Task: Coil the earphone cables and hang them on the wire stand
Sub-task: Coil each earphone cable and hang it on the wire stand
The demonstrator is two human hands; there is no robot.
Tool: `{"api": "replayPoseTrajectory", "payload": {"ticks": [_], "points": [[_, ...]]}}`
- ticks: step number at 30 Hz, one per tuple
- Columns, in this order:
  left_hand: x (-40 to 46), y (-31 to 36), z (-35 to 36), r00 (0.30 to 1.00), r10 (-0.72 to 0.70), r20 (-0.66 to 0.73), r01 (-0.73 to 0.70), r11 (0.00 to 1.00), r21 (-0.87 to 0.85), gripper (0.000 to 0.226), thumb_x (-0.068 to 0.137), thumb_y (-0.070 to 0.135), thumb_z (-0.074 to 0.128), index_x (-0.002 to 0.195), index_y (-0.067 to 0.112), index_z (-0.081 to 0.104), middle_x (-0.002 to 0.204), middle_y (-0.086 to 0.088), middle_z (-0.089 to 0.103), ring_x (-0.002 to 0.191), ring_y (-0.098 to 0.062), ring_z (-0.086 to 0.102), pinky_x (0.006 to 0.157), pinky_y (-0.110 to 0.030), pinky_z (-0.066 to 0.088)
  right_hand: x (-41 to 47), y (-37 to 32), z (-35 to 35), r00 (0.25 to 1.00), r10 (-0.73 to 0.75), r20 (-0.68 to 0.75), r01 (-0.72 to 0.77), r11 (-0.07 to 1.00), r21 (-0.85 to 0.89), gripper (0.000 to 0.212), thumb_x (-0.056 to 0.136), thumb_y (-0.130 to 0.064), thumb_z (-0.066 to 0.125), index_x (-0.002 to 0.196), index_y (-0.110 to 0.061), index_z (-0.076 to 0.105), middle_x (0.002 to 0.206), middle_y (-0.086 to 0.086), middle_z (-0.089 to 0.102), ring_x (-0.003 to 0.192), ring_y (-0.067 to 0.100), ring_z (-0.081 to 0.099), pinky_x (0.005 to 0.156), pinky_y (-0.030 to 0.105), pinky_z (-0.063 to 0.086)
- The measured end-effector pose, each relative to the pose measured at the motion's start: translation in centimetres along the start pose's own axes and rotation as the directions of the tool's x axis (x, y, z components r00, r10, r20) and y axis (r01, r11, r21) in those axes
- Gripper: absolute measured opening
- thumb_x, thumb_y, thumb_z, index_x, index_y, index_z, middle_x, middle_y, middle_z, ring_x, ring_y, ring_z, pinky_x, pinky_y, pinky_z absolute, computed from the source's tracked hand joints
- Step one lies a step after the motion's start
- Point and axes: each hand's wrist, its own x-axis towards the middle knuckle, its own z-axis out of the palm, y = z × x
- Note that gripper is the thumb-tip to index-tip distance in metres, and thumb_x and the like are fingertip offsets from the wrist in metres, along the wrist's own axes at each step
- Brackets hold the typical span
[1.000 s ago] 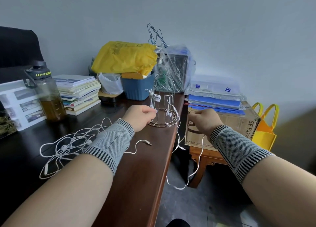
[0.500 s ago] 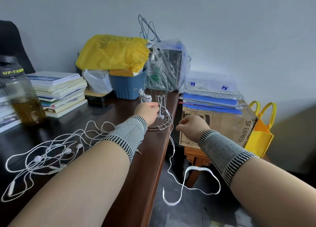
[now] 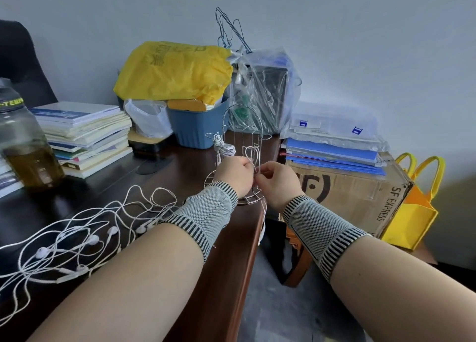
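1. Both my hands meet in front of the wire stand (image 3: 240,161): my left hand (image 3: 233,173) and right hand (image 3: 277,179) each pinch one white earphone cable (image 3: 251,156), looped up between them.
2. One coiled earphone bundle (image 3: 225,148) already hangs on the stand's left hook.
3. Risk: the tail (image 3: 262,228) hanging over the desk edge (image 3: 253,228) could drag the loops loose.
4. Risk: pulling could tip the light stand.
5. Many loose earphones (image 3: 85,236) lie tangled on the desk to my left, near my forearm, which could snag them.
6. My knuckles hide the fingertips and the coil's size.
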Motion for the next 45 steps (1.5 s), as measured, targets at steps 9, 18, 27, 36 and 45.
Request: {"api": "replayPoseTrajectory", "payload": {"ticks": [9,18,27,36,45], "points": [[-0.4,-0.4,0.5,1.0,0.017,-0.02,-0.018,0.999,-0.032,0.02,0.096,0.022,0.053,0.087,0.026,0.069,0.062,0.005,0.065,0.055,-0.014,0.06,0.058,-0.027,0.05,-0.8,0.7,-0.2,0.999,-0.04,-0.012,0.041,0.97,0.24,0.026,0.095,-0.014,0.047,0.081,-0.028,0.063,0.063,0.002,0.06,0.056,0.023,0.053,0.062,0.043,0.051],[-1.0,-1.0,0.3,1.0,0.029,-0.006,-0.03,0.997,-0.068,0.025,0.091,0.022,0.056,0.069,0.015,0.065,0.051,0.007,0.058,0.04,-0.001,0.047,0.046,-0.019,0.039,-2.5,1.5,-0.7,0.995,-0.023,-0.096,0.046,0.968,0.247,0.018,0.094,-0.021,0.053,0.088,-0.026,0.069,0.059,-0.008,0.059,0.043,0.002,0.043,0.052,0.019,0.038],[-1.1,-2.5,1.1,0.997,-0.072,-0.024,0.066,0.98,-0.188,0.021,0.1,0.018,0.04,0.108,0.015,0.058,0.092,-0.014,0.066,0.078,-0.028,0.062,0.08,-0.042,0.054,-2.0,2.2,0.3,0.996,0.036,-0.076,-0.028,0.994,0.106,0.02,0.093,-0.025,0.051,0.083,-0.015,0.065,0.059,-0.006,0.054,0.056,0.01,0.048,0.06,0.028,0.045],[-0.2,-1.8,2.4,0.989,-0.091,-0.113,0.094,0.995,0.019,0.036,0.1,0.031,0.042,0.119,0.005,0.06,0.091,-0.005,0.063,0.084,-0.024,0.058,0.073,-0.03,0.041,-1.8,2.4,1.2,0.993,-0.019,-0.117,0.033,0.993,0.115,0.036,0.099,-0.029,0.042,0.067,-0.017,0.051,0.058,-0.004,0.048,0.056,0.011,0.045,0.056,0.028,0.035],[-2.0,-2.6,1.4,0.978,-0.162,-0.129,0.154,0.986,-0.066,0.034,0.099,0.023,0.04,0.085,-0.002,0.057,0.083,-0.019,0.064,0.068,-0.027,0.05,0.063,-0.038,0.041,-2.7,2.2,1.4,0.995,0.005,-0.105,0.015,0.982,0.19,0.032,0.097,-0.025,0.042,0.083,-0.008,0.066,0.061,0.001,0.055,0.063,0.018,0.053,0.066,0.036,0.047]]}}
